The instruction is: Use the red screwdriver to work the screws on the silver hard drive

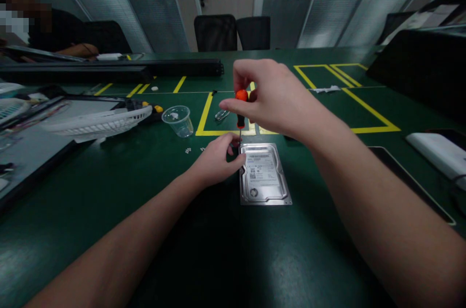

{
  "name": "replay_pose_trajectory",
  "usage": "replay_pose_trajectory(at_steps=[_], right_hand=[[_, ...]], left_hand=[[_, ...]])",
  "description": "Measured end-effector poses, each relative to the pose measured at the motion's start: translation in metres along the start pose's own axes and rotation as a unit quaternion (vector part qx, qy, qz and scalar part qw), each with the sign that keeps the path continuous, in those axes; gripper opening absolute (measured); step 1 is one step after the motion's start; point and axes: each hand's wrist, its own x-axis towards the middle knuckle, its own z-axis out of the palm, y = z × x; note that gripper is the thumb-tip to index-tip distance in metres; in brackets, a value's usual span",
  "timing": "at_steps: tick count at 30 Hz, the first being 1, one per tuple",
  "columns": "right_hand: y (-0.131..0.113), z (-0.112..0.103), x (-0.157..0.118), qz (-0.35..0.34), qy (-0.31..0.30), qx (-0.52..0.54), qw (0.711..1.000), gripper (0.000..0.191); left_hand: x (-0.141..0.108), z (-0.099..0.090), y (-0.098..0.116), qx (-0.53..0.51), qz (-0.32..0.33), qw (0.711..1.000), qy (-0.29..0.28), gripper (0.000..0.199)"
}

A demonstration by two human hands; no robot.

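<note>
A silver hard drive (264, 177) with a white label lies flat on the green table (204, 250). My right hand (269, 97) is closed round the orange and black handle of a screwdriver (241, 121), held upright with its thin shaft pointing down at the drive's far left corner. My left hand (220, 157) grips that corner from the side, its thumb on the drive's left edge and its fingertips close to the screwdriver's shaft. The screwdriver's tip is partly hidden by these fingers. Several tiny pale pieces (188, 151) lie left of the drive.
A clear plastic cup (178, 121) stands beyond my left hand, with a small clear object (222, 115) to its right. White rackets (105, 122) lie at the left. A dark tablet-like panel (407, 182) and a white box (437, 153) lie right. A person (76, 48) sits far left.
</note>
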Motion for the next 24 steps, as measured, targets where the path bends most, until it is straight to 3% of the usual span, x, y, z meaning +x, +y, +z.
replay_pose_trajectory(at_steps=[8,19,24], right_hand=[[-0.0014,0.002,0.0001,-0.011,-0.011,0.021,1.0,0.016],[0.0009,-0.0037,0.0015,0.081,-0.121,0.186,0.972,0.017],[-0.0004,-0.0054,0.0013,0.067,-0.106,0.142,0.982,0.012]], left_hand=[[0.0001,0.0006,0.0008,0.006,-0.001,1.0,0.001,0.035],[-0.0015,0.0016,-0.007,0.007,-0.002,1.0,0.002,0.038],[-0.0018,0.0011,-0.0056,0.007,0.0,1.0,0.001,0.036]])
